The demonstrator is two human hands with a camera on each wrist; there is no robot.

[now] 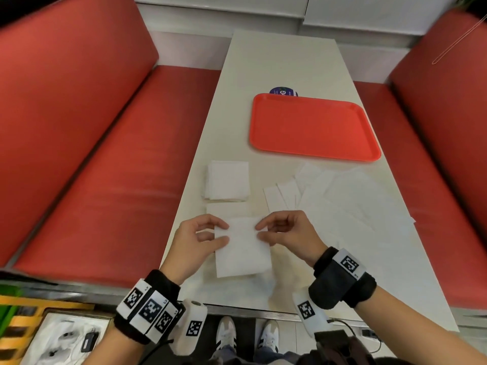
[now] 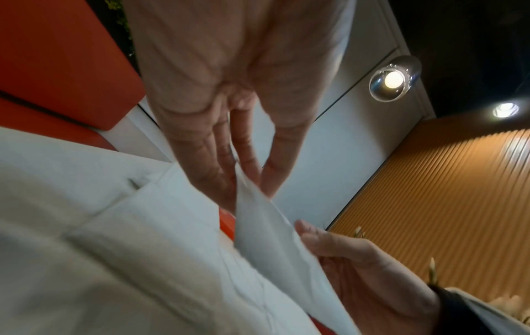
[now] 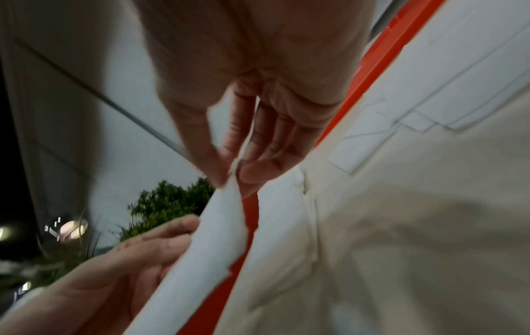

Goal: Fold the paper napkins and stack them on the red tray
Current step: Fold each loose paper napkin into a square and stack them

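On the surface (image 1: 263, 75), each hand, left (image 1: 195, 246) and right (image 1: 287, 235), pinched 1 napkin (image 1: 242, 248); uneven pulling could tear it or skew the fold.

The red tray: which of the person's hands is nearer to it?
Right. The right hand lies below the red tray, roughly under it; the left hand sits further off to the left.

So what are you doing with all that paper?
A person is folding paper napkins at a table. Both hands, left hand and right hand, pinch the far edge of one white napkin. A small pile of folded napkins sits just beyond it, loose unfolded napkins lie to the right, and the red tray holds nothing yet.
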